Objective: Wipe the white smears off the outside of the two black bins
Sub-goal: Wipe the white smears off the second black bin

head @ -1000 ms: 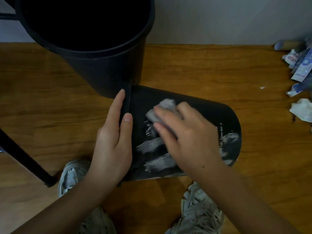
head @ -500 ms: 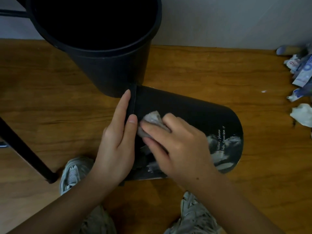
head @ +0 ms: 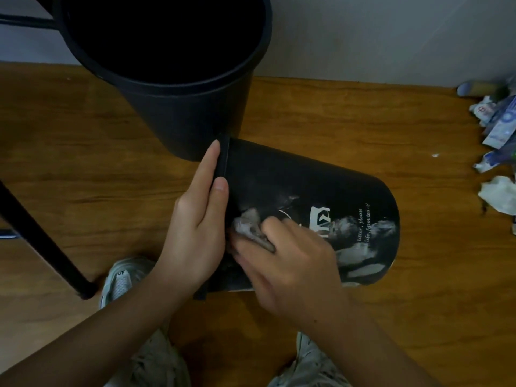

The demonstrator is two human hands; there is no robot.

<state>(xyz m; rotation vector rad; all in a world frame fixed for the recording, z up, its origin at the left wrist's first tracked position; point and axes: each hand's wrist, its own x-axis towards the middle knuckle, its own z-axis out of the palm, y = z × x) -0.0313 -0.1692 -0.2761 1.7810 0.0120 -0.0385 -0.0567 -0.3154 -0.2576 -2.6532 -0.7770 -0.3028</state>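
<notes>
A black bin (head: 301, 185) lies on its side on the wooden floor, its rim to the left and its base to the right. White smears (head: 360, 252) streak its side near the base, beside a white logo and lettering. My left hand (head: 195, 233) grips the rim, fingers straight along it. My right hand (head: 290, 263) presses a crumpled grey wipe (head: 248, 224) against the bin's side close to the rim. A second black bin (head: 178, 113) stands upright just behind, its open mouth towards me.
Crumpled paper and wrappers (head: 499, 127) lie on the floor at the far right by the wall. A black furniture leg (head: 42, 241) slants across the left. My two shoes (head: 120, 277) are just below the lying bin.
My right hand has dragged the wipe down the bin's side near the rim. The smears that showed there a second ago are mostly gone. The logo has come into view.
</notes>
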